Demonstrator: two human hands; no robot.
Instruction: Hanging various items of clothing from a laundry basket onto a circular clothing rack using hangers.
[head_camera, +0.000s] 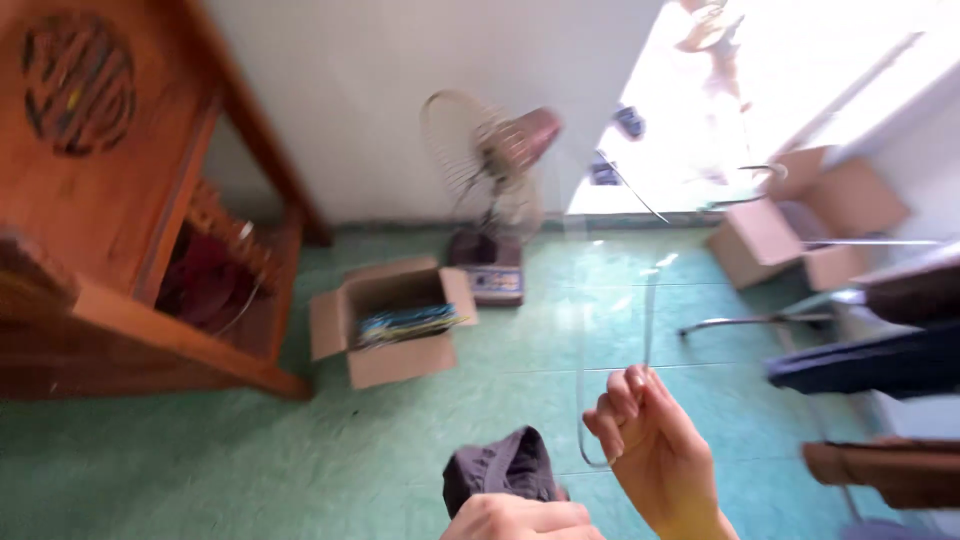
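We see the right hand (655, 450) with its fingers (622, 395) pinched shut on a clear plastic bag (615, 320). The bag hangs up in the air, to the right of the open cardboard box (395, 325) on the green floor (200, 460). The left hand (520, 517) is closed tight around a gray cloth (500, 468), low down and right of the box. A fan (495, 180) stands just behind the box.
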